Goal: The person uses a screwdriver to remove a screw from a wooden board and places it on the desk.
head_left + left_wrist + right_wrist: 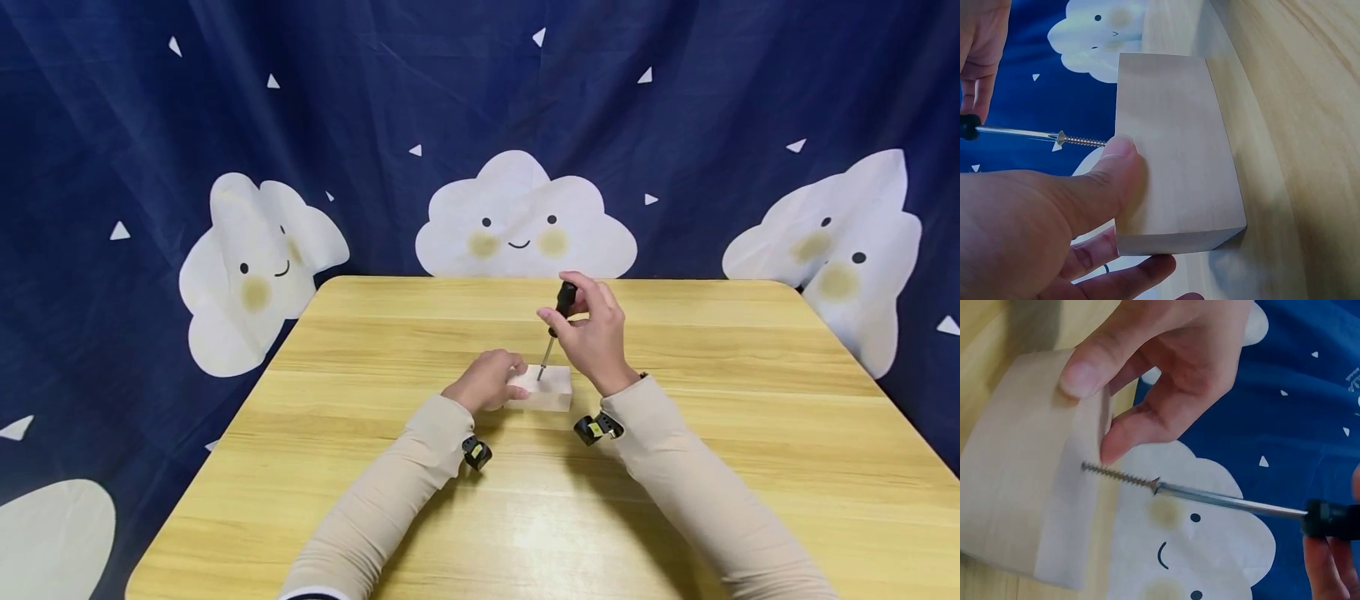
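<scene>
A pale wooden block [553, 400] lies on the table in the head view. My left hand [483, 383] grips its left end, thumb on the near side and fingers on top and behind. In my right hand [600, 340], thumb and fingers hold a screwdriver [565, 300] by its black handle, the shaft slanting down to the block. At the driver's tip stands a screw [1121, 475], its head against the tip and its point at the block's upper face. Most of the screw's thread shows in the left wrist view, beside the left thumb [1113, 169].
The light wood-grain table [360, 400] spreads around both arms. Behind it hangs a dark blue curtain [480, 92] with white clouds and small triangles. A black camera is strapped to each wrist, the left one [476, 452] close to the tabletop.
</scene>
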A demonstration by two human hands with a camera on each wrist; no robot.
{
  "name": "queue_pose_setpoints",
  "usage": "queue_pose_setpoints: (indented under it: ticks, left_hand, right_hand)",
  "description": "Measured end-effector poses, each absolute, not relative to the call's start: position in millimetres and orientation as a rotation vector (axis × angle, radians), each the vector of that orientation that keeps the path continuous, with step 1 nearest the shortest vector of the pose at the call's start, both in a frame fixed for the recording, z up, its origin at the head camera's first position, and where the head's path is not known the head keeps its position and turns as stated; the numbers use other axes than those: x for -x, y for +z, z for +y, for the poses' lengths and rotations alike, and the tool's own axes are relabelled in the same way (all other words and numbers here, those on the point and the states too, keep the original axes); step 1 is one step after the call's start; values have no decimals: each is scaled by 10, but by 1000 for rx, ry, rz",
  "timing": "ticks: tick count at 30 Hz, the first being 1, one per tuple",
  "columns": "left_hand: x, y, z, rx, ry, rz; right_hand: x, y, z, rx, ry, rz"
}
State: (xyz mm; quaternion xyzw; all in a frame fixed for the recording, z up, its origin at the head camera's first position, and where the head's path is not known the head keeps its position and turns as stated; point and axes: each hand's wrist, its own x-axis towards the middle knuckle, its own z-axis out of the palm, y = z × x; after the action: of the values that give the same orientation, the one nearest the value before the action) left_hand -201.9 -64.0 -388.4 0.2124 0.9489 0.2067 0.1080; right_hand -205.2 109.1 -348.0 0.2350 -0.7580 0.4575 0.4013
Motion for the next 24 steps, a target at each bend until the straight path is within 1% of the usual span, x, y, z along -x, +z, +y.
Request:
queue_pose_setpoints:
  ticks: [8,11,17,20,24]
  left_hand:
    - [2016,-3872,-631,-613,617,2794]
    - [2020,-3867,-630,-611,616,2790]
    - [2019,-3861,-621,-631,589,2802]
    - [2014,-3859,-617,-634,585,2806]
    - [2011,-3857,-614,-638,577,2813]
  right_hand:
    - [2043,-3436,1131,-749,1320,-1974]
    - [2035,-3440,1137,-726,1317,-1993]
    - [2035,-3462,1140,-617,1168,-1987]
    - [2034,-3460,1144,-639,1176,-1981]
    - [2029,-3463,1153,-733,1271,-2005]
